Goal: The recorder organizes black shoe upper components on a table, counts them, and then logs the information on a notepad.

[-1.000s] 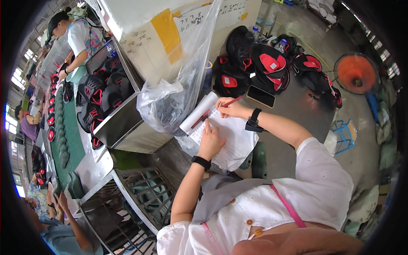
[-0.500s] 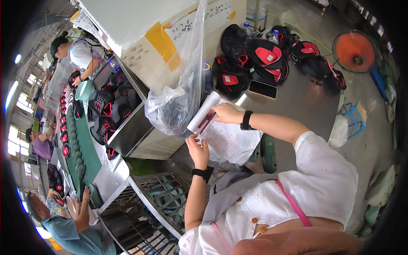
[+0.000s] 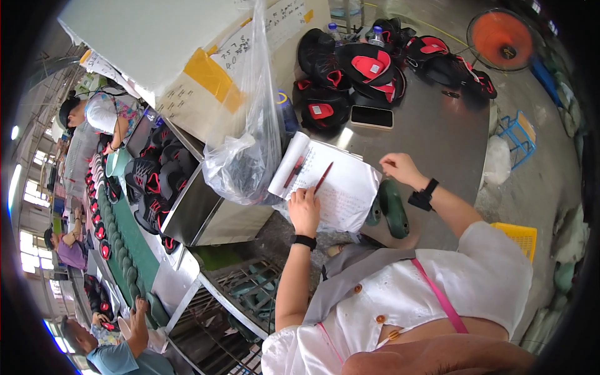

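A notebook [image 3: 350, 198] with handwritten pages lies open on the metal table, its turned pages curled over at the left. My left hand [image 3: 304, 212] rests on its lower left part, fingers stretched out flat. A dark red pen [image 3: 324, 177] lies slanted across the page, its lower end close to my left fingertips. Another dark red, pen-like item [image 3: 294, 172] sits by the curled pages. Off the notebook's right edge, my right hand [image 3: 403, 170] hovers with fingers curled together; whatever may be between them is too small to make out.
Beyond the notebook lie a phone [image 3: 372, 117] and several black-and-red shoes [image 3: 322, 109]. Green shoe-shaped pieces [image 3: 392, 209] rest right of it. A clear plastic bag [image 3: 240, 165] hangs at the left. Further left, co-workers stand along a green conveyor [image 3: 139, 247].
My right hand has moved right, off the curled pages. My left hand now lies flat on the page. The slanted pen now shows on the paper.
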Available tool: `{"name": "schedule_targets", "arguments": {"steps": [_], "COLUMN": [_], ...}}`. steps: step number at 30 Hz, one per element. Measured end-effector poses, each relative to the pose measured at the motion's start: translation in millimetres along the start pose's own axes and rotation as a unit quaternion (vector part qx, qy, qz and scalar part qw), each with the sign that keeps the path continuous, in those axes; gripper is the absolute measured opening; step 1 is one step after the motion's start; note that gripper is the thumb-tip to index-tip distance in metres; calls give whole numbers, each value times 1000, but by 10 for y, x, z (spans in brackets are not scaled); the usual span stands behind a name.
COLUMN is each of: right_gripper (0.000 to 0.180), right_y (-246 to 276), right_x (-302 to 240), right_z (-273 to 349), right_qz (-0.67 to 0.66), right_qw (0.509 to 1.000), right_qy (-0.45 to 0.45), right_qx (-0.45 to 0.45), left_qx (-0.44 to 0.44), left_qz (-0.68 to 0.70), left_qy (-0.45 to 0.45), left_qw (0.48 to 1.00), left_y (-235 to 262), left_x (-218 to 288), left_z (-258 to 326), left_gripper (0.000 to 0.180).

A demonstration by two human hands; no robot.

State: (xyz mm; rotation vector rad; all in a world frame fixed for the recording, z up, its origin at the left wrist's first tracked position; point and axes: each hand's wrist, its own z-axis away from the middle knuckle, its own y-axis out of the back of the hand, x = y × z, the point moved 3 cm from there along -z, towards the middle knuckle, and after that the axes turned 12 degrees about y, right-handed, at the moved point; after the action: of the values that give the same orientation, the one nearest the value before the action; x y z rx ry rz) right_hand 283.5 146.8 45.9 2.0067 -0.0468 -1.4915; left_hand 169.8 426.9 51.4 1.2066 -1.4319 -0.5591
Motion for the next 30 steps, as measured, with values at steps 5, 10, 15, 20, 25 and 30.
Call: {"name": "schedule_targets", "arguments": {"steps": [5, 10, 15, 20, 25, 30], "right_gripper": [17, 58, 79, 84, 85, 88], "right_y": [492, 610, 468, 472, 474, 488], "right_x": [431, 788, 693, 638, 612, 621], "right_z": [817, 1433, 1255, 1094, 1052, 1032], "right_qz": [196, 408, 433, 419, 413, 409], "right_qw": [976, 896, 865, 851, 853, 845], "right_qy": [-80, -173, -232, -284, -286, -309], "right_qx": [59, -35, -103, -140, -140, -152], "left_qx": [9, 74, 91, 95, 79, 80], "left_qz": [3, -38, -50, -69, -121, -125], "left_qy": [39, 46, 56, 59, 61, 43], "left_qw": [999, 996, 993, 991, 988, 988], "left_y": [2, 180, 180, 136, 84, 51], "left_x": [-165, -221, -272, -310, -425, -393], "left_z": [-133, -202, -218, -262, -321, -374], "left_gripper": [19, 25, 20, 17, 16, 16]}}
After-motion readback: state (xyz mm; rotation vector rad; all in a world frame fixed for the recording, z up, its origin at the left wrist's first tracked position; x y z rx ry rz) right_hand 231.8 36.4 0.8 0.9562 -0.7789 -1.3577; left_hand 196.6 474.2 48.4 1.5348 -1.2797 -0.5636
